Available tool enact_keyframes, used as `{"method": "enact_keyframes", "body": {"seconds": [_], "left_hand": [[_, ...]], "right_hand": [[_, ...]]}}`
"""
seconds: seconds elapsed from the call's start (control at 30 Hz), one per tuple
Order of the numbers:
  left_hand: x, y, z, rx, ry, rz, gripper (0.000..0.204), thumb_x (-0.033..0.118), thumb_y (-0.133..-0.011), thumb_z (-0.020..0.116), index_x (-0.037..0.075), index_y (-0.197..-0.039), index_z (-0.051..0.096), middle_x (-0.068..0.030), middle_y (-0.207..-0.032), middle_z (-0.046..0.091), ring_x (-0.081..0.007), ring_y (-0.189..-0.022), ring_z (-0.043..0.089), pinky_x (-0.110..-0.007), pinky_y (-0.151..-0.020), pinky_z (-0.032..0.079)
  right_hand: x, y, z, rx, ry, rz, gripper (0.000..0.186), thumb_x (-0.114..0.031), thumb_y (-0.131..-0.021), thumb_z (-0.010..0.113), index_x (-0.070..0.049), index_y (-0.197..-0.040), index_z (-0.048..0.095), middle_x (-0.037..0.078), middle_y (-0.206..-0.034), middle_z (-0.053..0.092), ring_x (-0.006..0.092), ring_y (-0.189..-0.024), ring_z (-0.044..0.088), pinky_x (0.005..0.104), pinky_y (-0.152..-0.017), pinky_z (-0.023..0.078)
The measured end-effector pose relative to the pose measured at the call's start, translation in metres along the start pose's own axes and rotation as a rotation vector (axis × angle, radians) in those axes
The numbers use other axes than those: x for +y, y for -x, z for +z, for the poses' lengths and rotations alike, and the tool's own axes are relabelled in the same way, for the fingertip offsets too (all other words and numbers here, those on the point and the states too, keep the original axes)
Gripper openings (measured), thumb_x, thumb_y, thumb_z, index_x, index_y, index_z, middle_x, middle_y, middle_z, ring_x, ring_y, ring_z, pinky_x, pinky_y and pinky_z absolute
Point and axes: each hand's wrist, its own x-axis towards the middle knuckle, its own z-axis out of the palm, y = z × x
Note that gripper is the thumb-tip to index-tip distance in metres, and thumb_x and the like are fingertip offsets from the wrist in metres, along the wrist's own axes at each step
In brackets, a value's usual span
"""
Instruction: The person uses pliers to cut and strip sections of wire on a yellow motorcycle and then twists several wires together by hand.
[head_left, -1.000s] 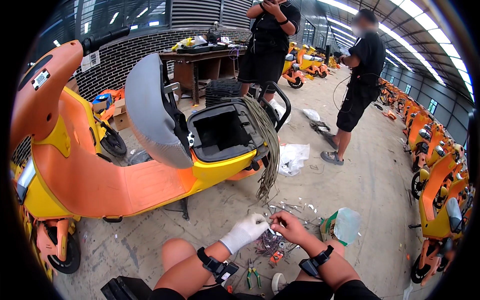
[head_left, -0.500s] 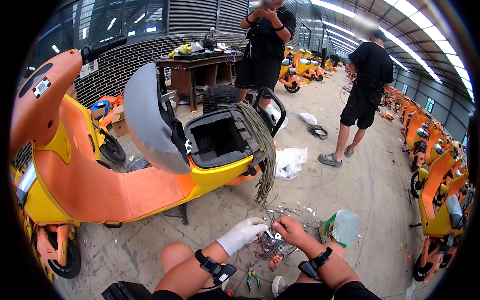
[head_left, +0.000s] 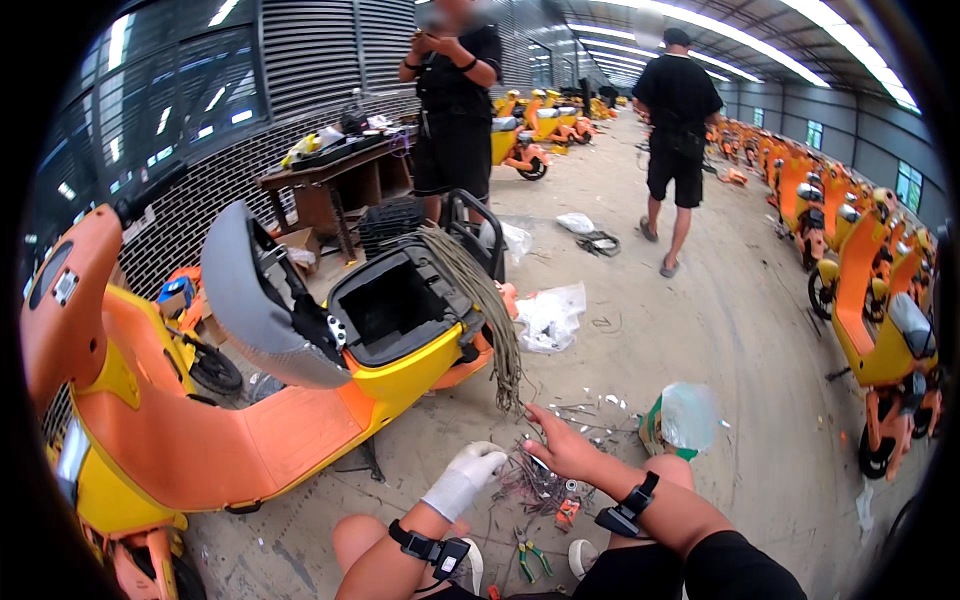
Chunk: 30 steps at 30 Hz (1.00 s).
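Note:
My left hand [head_left: 465,470], in a white glove, is curled closed above the floor; what it holds, if anything, is hidden. My right hand [head_left: 555,448] is bare, its fingers spread, just below the loose ends of a bundle of olive cords [head_left: 488,320] draped over the rear of an orange and yellow scooter [head_left: 270,440]. Under my hands lies a pile of thin wire scraps [head_left: 540,488] with a small orange piece [head_left: 566,512]. Green-handled pliers [head_left: 530,560] lie between my feet. A green and white container [head_left: 680,420] stands right of my right hand.
The scooter's grey seat [head_left: 240,300] is raised over an open black compartment. A person [head_left: 450,90] stands beside a cluttered table [head_left: 335,165]; another [head_left: 675,120] walks along the aisle. Rows of scooters [head_left: 850,300] line the right. A white plastic bag [head_left: 550,315] lies on the floor.
My right hand has left my left, moving up toward the hanging cords and spreading its fingers. My left hand has shifted down. The view has shifted, and one person has walked farther off.

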Motion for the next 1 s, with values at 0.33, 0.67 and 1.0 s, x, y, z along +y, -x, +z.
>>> {"method": "enact_keyframes", "body": {"seconds": [0.33,0.67,1.0], "left_hand": [[0.013,0.041,0.014,0.058,0.101,-0.066,0.015,0.021,-0.09,0.06,0.007,-0.089,0.062,0.0019,-0.069,0.055,-0.006,-0.054,0.047,-0.023,-0.048,0.036],[-0.037,0.025,0.027,-0.093,-0.015,-0.115,0.013,0.02,-0.09,0.061,0.007,-0.093,0.063,0.0025,-0.07,0.056,-0.0069,-0.055,0.05,-0.023,-0.048,0.038],[-0.004,0.09,0.037,0.09,-0.079,-0.019,0.02,0.022,-0.097,0.054,0.005,-0.103,0.063,-0.0018,-0.08,0.063,-0.0097,-0.06,0.056,-0.024,-0.054,0.044]], "right_hand": [[-0.034,0.017,-0.022,0.122,0.206,-0.385,0.053,-0.027,-0.089,0.066,-0.007,-0.135,0.049,0.016,-0.118,0.06,0.0347,-0.113,0.056,0.044,-0.103,0.039],[-0.003,0.032,-0.006,-0.317,0.14,-0.464,0.019,-0.023,-0.089,0.064,-0.01,-0.103,0.063,0.008,-0.089,0.068,0.0311,-0.086,0.064,0.0435,-0.078,0.048],[-0.01,0.016,-0.007,-0.256,-0.007,-0.445,0.016,-0.025,-0.091,0.062,-0.01,-0.096,0.066,0.011,-0.086,0.068,0.0352,-0.079,0.064,0.0453,-0.069,0.05]]}}
